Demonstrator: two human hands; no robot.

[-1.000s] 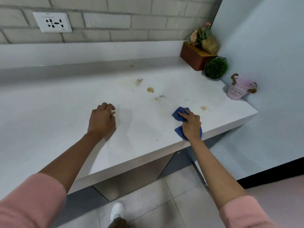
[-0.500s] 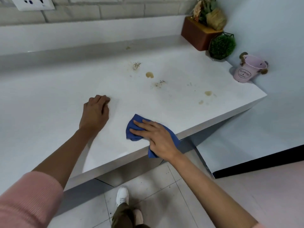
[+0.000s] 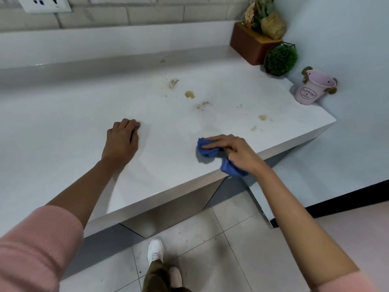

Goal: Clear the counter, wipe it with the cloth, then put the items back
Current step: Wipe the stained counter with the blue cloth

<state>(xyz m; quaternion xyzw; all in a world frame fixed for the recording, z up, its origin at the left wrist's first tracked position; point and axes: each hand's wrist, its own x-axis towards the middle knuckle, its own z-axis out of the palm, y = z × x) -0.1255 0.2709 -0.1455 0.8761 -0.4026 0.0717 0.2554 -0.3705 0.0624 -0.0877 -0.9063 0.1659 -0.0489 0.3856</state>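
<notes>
The blue cloth is pressed onto the desk by the right grip (fingers nearly straight). The left grip is rested nearby, curled, empty.

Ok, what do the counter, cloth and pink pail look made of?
Counter: smooth white slab with a soft sheen and square edge, probably stone or laminate. Cloth: soft blue fabric, likely microfibre, since it bunches in folds under the right hand. Pail: thin rim and pink paint with printed lettering suggest painted metal, though plastic is possible.
</notes>
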